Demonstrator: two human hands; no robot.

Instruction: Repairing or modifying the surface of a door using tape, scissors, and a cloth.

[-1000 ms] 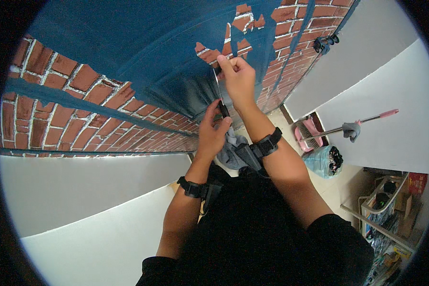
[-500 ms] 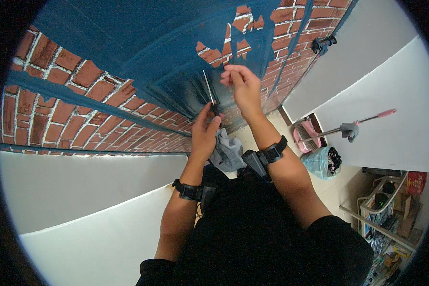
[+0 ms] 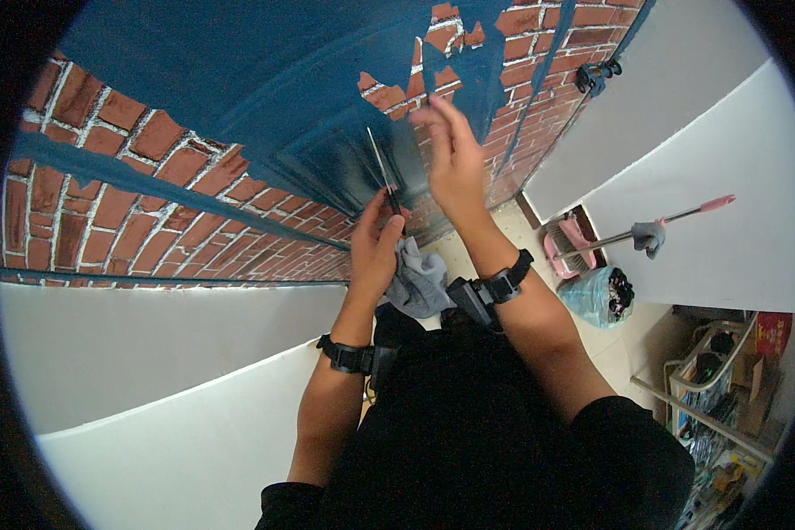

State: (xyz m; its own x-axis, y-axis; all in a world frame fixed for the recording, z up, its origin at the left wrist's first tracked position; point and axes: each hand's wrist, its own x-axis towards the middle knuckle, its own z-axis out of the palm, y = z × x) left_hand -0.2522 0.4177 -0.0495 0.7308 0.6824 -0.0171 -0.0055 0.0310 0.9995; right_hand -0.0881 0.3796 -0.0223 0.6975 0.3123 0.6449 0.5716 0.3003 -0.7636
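My left hand (image 3: 376, 246) is closed round the black handle of a slim tool (image 3: 378, 156). Its long, thin silvery blade points up toward the wall; whether it is a knife or a screwdriver I cannot tell. My right hand (image 3: 453, 163) is raised to the right of the blade, apart from it, with fingers loosely stretched and slightly blurred. Nothing shows in that hand. Ahead is a wall with dark blue covering (image 3: 274, 97) and ragged patches of red brick pattern (image 3: 384, 92). A grey cloth (image 3: 417, 281) hangs just below my left hand.
On the right floor stand a pink dustpan (image 3: 567, 240), a long-handled stick (image 3: 680, 216) with a grey cloth on it, and a pale blue rubbish bag (image 3: 596, 299). A metal rack (image 3: 711, 367) with boxes is at lower right. A black clamp (image 3: 596, 77) sits by the wall's edge.
My right hand has moved slightly up and its pinched fingers have loosened and straightened. The tool in my left hand has shifted a little left.
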